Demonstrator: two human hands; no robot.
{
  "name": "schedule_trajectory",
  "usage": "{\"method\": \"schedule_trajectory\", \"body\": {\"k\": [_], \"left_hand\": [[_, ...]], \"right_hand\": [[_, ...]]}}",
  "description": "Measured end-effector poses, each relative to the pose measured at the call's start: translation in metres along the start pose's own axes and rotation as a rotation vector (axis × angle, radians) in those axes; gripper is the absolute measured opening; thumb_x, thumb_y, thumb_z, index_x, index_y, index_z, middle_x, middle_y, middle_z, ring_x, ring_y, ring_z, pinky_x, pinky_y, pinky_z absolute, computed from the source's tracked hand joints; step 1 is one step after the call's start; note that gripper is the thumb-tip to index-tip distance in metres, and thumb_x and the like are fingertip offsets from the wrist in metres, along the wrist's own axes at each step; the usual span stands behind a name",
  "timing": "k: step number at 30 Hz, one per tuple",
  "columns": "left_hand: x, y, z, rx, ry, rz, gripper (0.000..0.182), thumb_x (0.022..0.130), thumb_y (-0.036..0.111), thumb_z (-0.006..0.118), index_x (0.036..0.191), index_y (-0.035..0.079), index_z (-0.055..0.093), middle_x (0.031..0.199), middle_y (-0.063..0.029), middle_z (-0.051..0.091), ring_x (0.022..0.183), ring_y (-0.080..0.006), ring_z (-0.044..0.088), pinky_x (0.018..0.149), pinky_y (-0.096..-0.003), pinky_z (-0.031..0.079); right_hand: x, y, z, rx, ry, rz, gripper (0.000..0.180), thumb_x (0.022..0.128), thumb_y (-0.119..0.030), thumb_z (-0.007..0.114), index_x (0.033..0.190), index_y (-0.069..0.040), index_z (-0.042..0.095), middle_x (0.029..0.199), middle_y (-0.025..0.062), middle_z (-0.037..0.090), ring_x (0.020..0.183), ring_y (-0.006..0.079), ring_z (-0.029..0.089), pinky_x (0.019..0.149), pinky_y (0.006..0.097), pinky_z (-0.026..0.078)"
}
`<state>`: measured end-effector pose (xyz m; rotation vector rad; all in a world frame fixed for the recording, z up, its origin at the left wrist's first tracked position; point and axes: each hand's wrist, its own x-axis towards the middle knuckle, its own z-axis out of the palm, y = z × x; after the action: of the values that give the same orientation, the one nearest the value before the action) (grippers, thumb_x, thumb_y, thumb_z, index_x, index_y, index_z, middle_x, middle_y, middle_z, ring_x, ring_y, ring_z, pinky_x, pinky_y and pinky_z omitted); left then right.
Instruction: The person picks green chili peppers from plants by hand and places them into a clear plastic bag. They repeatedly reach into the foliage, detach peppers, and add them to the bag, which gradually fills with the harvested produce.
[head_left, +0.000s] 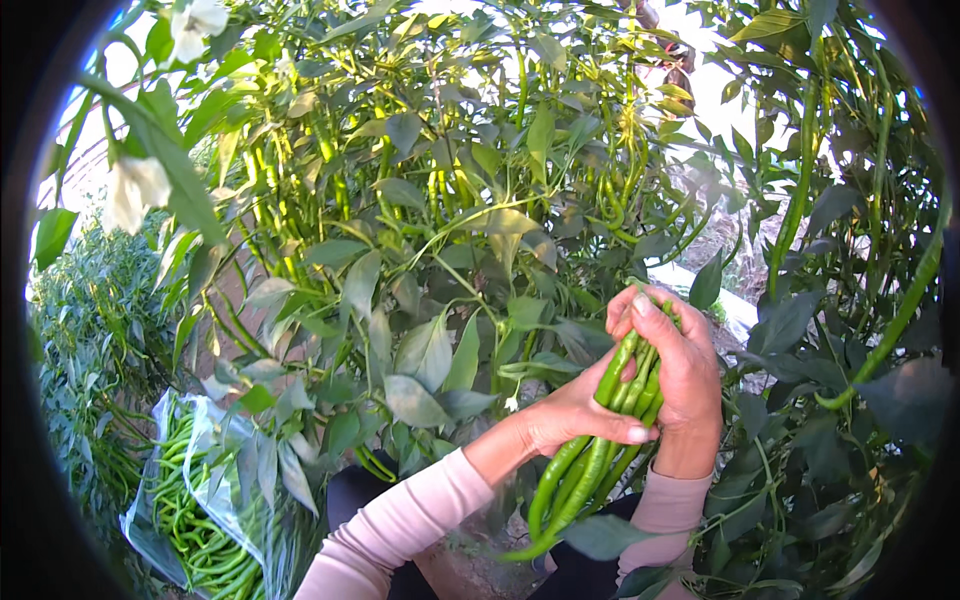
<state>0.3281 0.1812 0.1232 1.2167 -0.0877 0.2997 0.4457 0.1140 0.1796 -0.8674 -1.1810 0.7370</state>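
Note:
My left hand (577, 420) is wrapped around a bunch of long green chili peppers (577, 480), its thumb laid across them. The bunch hangs tilted, with the tips pointing down and to the left. At its upper, stem end, my right hand (679, 360) curls around the peppers with thumb and fingers close together. Both hands touch the same bunch, and the fingers partly hide the stems. A leaf (604, 536) covers part of the view below the pepper tips.
A clear plastic bag (217, 480) full of picked green peppers sits on the ground at lower left. Dense pepper plants (420, 225) with hanging fruit stand in front. More long peppers (795, 195) hang at the right. White flowers (135, 191) and leaves are close at upper left.

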Motion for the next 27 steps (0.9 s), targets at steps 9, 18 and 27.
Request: {"method": "schedule_trajectory", "body": {"k": [9, 18, 27], "left_hand": [[0.046, -0.033, -0.036, -0.45, -0.326, -0.168, 0.102, 0.053, 0.049, 0.088, 0.128, -0.006, 0.046, 0.118, -0.0271, 0.056, 0.106, -0.0375, 0.061, 0.093, -0.0419, 0.052], [0.057, 0.005, -0.068, 0.014, 0.031, -0.191, 0.05, 0.067, 0.017, 0.076, 0.108, 0.003, 0.051, 0.08, -0.0093, 0.059, 0.066, -0.0169, 0.056, 0.059, -0.0307, 0.046], [0.004, 0.121, -0.142, 0.468, 1.032, 0.515, 0.021, 0.074, 0.009, 0.07, 0.091, -0.002, 0.063, 0.076, -0.0083, 0.063, 0.066, -0.0176, 0.061, 0.06, -0.0291, 0.051]], "right_hand": [[0.038, 0.011, -0.045, 0.012, 0.006, 0.153, 0.028, 0.091, -0.03, 0.058, 0.09, -0.003, 0.062, 0.079, 0.003, 0.059, 0.063, 0.0091, 0.054, 0.054, 0.0225, 0.043], [0.062, 0.026, -0.06, -0.288, 0.037, -0.037, 0.028, 0.092, -0.026, 0.061, 0.1, 0.001, 0.061, 0.107, 0.0061, 0.057, 0.092, 0.0114, 0.053, 0.08, 0.0251, 0.043], [0.072, 0.069, -0.015, -0.93, 0.414, -0.456, 0.024, 0.083, -0.009, 0.062, 0.104, 0.003, 0.058, 0.104, 0.018, 0.058, 0.097, 0.0332, 0.058, 0.084, 0.0389, 0.047]]}}
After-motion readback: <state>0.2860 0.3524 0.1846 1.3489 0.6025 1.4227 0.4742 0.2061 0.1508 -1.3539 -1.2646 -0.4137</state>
